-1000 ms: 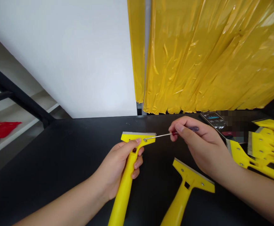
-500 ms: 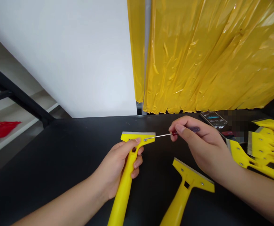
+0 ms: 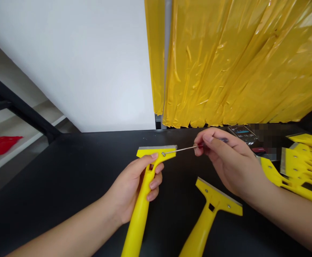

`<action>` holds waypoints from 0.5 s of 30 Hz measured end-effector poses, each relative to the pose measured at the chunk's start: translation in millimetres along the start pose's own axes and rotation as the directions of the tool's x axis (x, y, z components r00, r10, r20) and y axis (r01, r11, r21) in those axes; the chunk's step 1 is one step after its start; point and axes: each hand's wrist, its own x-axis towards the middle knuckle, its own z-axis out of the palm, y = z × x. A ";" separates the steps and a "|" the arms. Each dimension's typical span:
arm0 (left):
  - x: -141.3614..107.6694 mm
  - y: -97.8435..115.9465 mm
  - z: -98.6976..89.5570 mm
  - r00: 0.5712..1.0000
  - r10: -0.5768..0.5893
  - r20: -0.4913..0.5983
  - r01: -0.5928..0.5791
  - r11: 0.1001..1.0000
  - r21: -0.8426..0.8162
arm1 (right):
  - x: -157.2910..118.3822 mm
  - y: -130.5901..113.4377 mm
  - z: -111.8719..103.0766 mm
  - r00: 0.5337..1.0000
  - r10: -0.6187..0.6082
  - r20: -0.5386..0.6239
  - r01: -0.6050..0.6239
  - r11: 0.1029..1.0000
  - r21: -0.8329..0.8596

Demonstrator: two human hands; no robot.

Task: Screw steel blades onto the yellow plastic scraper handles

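My left hand (image 3: 137, 182) is closed around the neck of a yellow scraper (image 3: 138, 221), its thumb pressed on the head near the blade. A metal blade strip (image 3: 156, 147) runs along the top edge of that head. In my right hand (image 3: 222, 157) is a thin screwdriver (image 3: 184, 149), pinched by its dark handle. The screwdriver's tip meets a screw (image 3: 163, 154) on the right side of the scraper head. Between my hands and nearer to me, a second yellow scraper (image 3: 212, 207) lies on the black table (image 3: 72, 192), with two screws showing in its head.
Several more yellow scrapers (image 3: 299, 162) lie in a pile at the right. A phone (image 3: 243, 134) showing a timer sits behind my right hand. Yellow plastic sheeting (image 3: 231, 64) and a white panel (image 3: 86, 64) stand behind the table. A red item (image 3: 3, 144) rests on a shelf at left.
The screwdriver's handle has turned slightly in my right fingers, its tip staying at the screw. The held scraper and both hands appear slightly higher in view.
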 end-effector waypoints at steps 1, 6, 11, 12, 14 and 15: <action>-0.1 0.0 0.0 1.000 0.005 0.001 -0.005 1.000 0.000 | 0.3 -0.1 -0.7 1.000 -0.005 -0.002 0.005 1.000 -0.004; 1.4 -1.4 0.1 0.999 0.032 -0.014 -0.032 0.999 0.010 | -0.7 -4.1 -1.4 0.998 -0.068 0.011 0.069 0.996 -0.057; 2.0 -2.5 0.0 0.998 0.046 -0.036 -0.046 0.999 0.016 | -2.4 -7.9 0.1 0.991 -0.129 0.027 0.131 0.984 -0.122; 1.9 -2.4 0.3 0.998 0.045 -0.041 -0.044 0.999 0.016 | -2.7 -8.1 0.2 0.990 -0.137 0.029 0.140 0.981 -0.136; 1.6 -2.1 1.1 0.998 0.043 -0.051 -0.042 0.999 0.015 | -3.8 -8.3 0.2 0.989 -0.146 0.034 0.150 0.975 -0.163; 1.5 -2.0 1.5 0.997 0.044 -0.056 -0.043 0.999 0.014 | -4.6 -8.4 0.2 0.989 -0.145 0.040 0.150 0.973 -0.177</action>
